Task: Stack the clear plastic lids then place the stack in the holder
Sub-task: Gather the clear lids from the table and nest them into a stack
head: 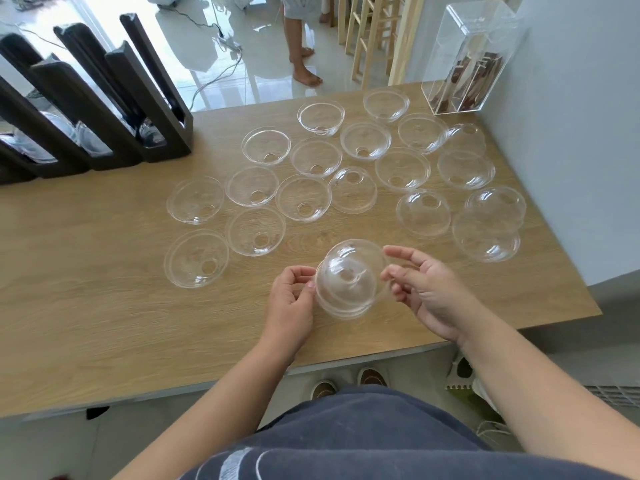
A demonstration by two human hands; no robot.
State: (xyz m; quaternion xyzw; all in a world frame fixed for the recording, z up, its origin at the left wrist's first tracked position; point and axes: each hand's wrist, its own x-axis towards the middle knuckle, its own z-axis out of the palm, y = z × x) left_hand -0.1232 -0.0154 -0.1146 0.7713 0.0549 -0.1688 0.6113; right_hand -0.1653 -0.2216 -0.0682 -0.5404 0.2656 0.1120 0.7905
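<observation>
Head view: the left hand [291,299] and right hand [426,296] hold a small stack of clear lids [349,278] above the tabletop's [104,306] near edge, fingers clamped on its rim; it looks like two or three lids. Some nineteen loose lids [255,231] remain spread toward the far edge. The black holder [104,109] at the far left corner awaits the stack.
</observation>
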